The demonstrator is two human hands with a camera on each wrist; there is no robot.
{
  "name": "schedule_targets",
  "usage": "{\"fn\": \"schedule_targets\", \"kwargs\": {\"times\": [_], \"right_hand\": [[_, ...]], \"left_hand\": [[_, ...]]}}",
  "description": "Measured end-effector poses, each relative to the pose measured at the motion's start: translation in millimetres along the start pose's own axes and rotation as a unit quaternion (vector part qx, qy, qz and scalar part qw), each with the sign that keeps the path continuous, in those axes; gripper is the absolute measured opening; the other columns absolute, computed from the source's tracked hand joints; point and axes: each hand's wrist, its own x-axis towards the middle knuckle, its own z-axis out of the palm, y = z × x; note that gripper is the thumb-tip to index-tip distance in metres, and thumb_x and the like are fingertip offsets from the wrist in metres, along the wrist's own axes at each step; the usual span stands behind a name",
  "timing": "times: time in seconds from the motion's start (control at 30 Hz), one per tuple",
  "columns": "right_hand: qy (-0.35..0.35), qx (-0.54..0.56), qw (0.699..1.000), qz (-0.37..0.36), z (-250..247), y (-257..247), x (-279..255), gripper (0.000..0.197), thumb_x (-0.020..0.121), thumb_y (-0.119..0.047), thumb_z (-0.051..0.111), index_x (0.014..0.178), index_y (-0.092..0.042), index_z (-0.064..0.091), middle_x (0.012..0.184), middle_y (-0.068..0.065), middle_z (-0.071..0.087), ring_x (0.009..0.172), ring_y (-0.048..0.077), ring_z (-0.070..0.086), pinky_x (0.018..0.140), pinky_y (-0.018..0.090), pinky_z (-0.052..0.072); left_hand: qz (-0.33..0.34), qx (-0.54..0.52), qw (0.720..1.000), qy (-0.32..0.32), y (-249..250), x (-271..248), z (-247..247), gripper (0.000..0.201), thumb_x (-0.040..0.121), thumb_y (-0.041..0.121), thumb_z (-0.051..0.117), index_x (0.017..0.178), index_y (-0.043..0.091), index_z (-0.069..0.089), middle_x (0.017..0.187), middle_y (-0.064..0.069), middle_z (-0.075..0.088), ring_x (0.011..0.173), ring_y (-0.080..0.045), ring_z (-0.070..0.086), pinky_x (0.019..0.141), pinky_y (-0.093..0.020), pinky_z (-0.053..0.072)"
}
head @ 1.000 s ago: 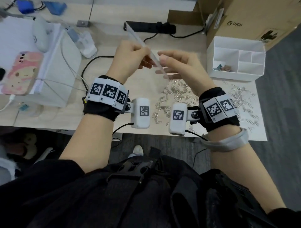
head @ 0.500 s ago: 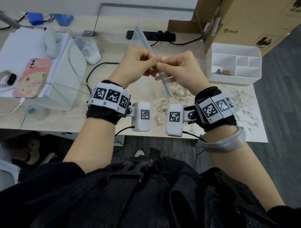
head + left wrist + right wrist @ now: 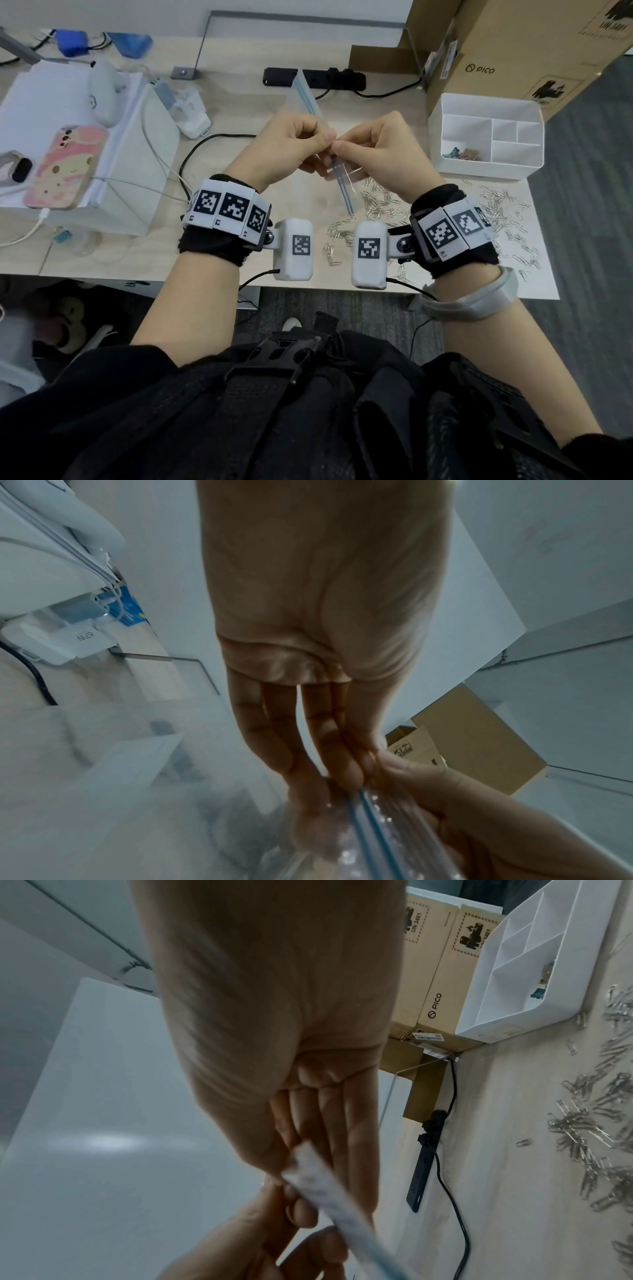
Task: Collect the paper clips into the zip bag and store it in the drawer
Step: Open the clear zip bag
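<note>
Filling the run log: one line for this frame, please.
stage: opening bag | left hand: pinches zip bag strip | right hand: pinches same strip | paper clips: loose on desk, none seen bagged | drawer: not identified

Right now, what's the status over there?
Left hand and right hand pinch the zip bag. Paper clips loose on the desk. Nothing in the way.

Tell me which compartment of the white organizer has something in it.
Only the large front-left compartment of the white organizer, nearest the hands, holds anything: a few small coloured clips. The three smaller compartments to its right look bare.
</note>
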Motion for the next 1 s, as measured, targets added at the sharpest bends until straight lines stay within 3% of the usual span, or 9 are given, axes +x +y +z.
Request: {"fn": "schedule_targets", "kwargs": {"times": [0.13,0.27,0.43,0.5,0.63,0.8,0.87,0.93,1.0], "right_hand": [[0.000,0.006,1.000,0.010,3,-1,2,0.020,0.091,-0.002,0.060,0.074,0.000,0.070,0.065,0.008,0.070,0.065,0.024,0.074,0.058,0.030,0.061],[0.042,0.049,0.997,0.029,6,0,4,0.017,0.089,0.004,0.056,0.082,0.015,0.066,0.070,0.021,0.070,0.059,0.024,0.073,0.051,0.028,0.058],[0.101,0.038,0.993,0.044,14,0,9,0.013,0.081,0.009,0.057,0.071,0.010,0.065,0.064,0.023,0.068,0.055,0.027,0.072,0.048,0.029,0.055],[0.105,0.013,0.993,0.045,18,-1,10,0.014,0.080,0.008,0.057,0.068,0.006,0.064,0.059,0.018,0.068,0.051,0.023,0.070,0.046,0.026,0.053],[0.125,-0.047,0.990,0.047,22,4,12,0.024,0.080,0.008,0.058,0.060,-0.005,0.061,0.039,-0.006,0.057,0.035,0.002,0.056,0.041,0.016,0.044],[0.215,-0.074,0.970,0.086,6,17,16,0.014,0.084,0.006,0.057,0.074,0.004,0.067,0.057,0.007,0.060,0.035,-0.002,0.055,0.042,0.014,0.047],[0.222,-0.046,0.968,0.108,3,20,15,0.012,0.087,0.005,0.055,0.083,0.008,0.066,0.067,0.019,0.065,0.041,0.006,0.062,0.045,0.022,0.056],[0.183,-0.034,0.975,0.121,7,18,14,0.009,0.087,0.001,0.058,0.088,0.006,0.064,0.080,0.020,0.070,0.051,0.018,0.068,0.055,0.033,0.060],[0.109,-0.030,0.986,0.122,16,15,14,0.013,0.084,-0.005,0.066,0.097,-0.004,0.064,0.087,0.009,0.070,0.060,0.020,0.070,0.059,0.036,0.059]], "left_hand": [[0.001,-0.005,1.000,-0.007,-1,-1,-1,0.027,0.095,0.014,0.051,0.070,0.014,0.058,0.054,0.008,0.061,0.055,-0.008,0.061,0.060,-0.021,0.048],[0.012,-0.023,1.000,-0.009,-2,-4,-6,0.028,0.094,0.012,0.052,0.066,0.014,0.056,0.059,0.002,0.060,0.057,-0.009,0.062,0.061,-0.020,0.049],[-0.025,0.015,0.998,0.053,2,-2,-7,0.028,0.080,0.001,0.050,0.054,0.009,0.055,0.046,0.004,0.059,0.055,-0.011,0.064,0.060,-0.020,0.050],[-0.026,0.023,0.998,0.049,2,-2,-7,0.027,0.079,0.000,0.050,0.053,0.006,0.056,0.049,0.001,0.062,0.058,-0.013,0.067,0.060,-0.020,0.052],[-0.037,0.040,0.998,0.041,3,-1,-7,0.027,0.077,-0.005,0.048,0.050,0.001,0.052,0.060,-0.015,0.062,0.056,-0.014,0.068,0.060,-0.022,0.055],[-0.073,0.031,0.995,0.065,-3,-3,-16,0.029,0.074,-0.005,0.050,0.047,0.002,0.046,0.044,-0.009,0.052,0.048,-0.019,0.066,0.048,-0.021,0.049],[-0.079,0.043,0.993,0.074,-6,-3,-21,0.030,0.074,-0.002,0.052,0.046,0.003,0.045,0.038,0.000,0.051,0.044,-0.016,0.064,0.047,-0.020,0.048],[-0.079,0.059,0.992,0.077,-6,-1,-20,0.030,0.074,0.000,0.053,0.045,0.005,0.046,0.039,0.001,0.051,0.043,-0.013,0.062,0.048,-0.019,0.048],[-0.077,0.069,0.992,0.066,-5,-1,-15,0.031,0.073,0.001,0.053,0.043,0.007,0.048,0.044,-0.005,0.054,0.044,-0.011,0.061,0.050,-0.020,0.049]]}}
